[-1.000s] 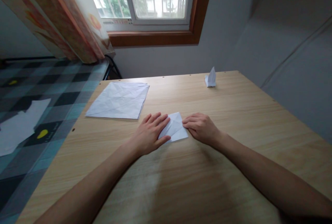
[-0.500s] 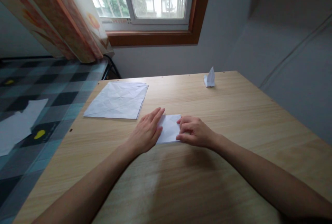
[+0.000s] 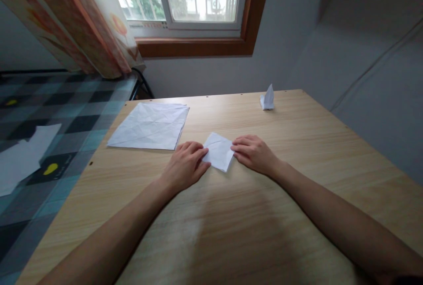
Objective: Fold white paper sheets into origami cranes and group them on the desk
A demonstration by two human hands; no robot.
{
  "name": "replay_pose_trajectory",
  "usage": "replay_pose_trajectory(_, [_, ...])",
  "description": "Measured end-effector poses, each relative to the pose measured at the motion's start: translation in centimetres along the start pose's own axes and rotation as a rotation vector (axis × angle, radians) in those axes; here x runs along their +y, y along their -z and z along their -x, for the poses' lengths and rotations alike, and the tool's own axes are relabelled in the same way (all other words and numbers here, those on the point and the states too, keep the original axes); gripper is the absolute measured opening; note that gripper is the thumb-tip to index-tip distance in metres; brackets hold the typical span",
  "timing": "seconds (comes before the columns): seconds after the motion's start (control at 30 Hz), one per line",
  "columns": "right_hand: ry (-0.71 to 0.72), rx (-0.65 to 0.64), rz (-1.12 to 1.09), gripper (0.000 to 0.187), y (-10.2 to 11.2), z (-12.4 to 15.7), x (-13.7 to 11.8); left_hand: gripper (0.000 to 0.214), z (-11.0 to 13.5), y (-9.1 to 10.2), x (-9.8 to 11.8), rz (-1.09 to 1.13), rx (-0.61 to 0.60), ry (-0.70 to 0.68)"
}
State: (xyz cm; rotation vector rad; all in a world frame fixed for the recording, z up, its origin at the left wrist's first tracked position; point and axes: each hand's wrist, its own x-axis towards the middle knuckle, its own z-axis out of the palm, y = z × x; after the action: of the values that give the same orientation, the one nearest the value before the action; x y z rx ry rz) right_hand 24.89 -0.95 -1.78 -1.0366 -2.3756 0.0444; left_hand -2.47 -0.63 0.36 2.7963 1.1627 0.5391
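A small white square of folded paper is turned cornerwise over the middle of the wooden table. My left hand has its fingers and thumb closed at the paper's left corner. On the opposite side, my right hand pinches the right corner between fingertips and thumb. The paper's near corner points toward me, with a faint crease across its upper part. Whether it lies fully flat on the wood I cannot tell.
Larger creased white sheets lie in a stack at the table's back left. Near the far edge stands a small folded paper piece with an upright point. White paper scraps rest on the checked bedspread to the left.
The small paper has turned from square-on to cornerwise and shifted slightly away from me. My left hand, laid flat over its left side before, now grips a corner; my right hand has moved slightly farther away.
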Motion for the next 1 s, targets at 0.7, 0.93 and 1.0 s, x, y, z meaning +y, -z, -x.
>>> replay_pose_trajectory(0.7, [-0.195, 0.368, -0.081, 0.016, -0.5, -0.1, -1.5, 0.028, -0.1, -0.1, 0.0, -0.046, 0.047, -0.127])
replay_pose_trajectory(0.93, [-0.099, 0.315, -0.132, 0.016, -0.1, -0.1, -2.1, 0.029, 0.2, -0.2, 0.1, -0.071, 0.114, -0.105])
replay_pose_trajectory(1.0, [-0.005, 0.224, -0.165, 0.022, -0.1, -0.1, -2.2, 0.028, 0.2, -0.2, 0.0, -0.049, 0.132, -0.093])
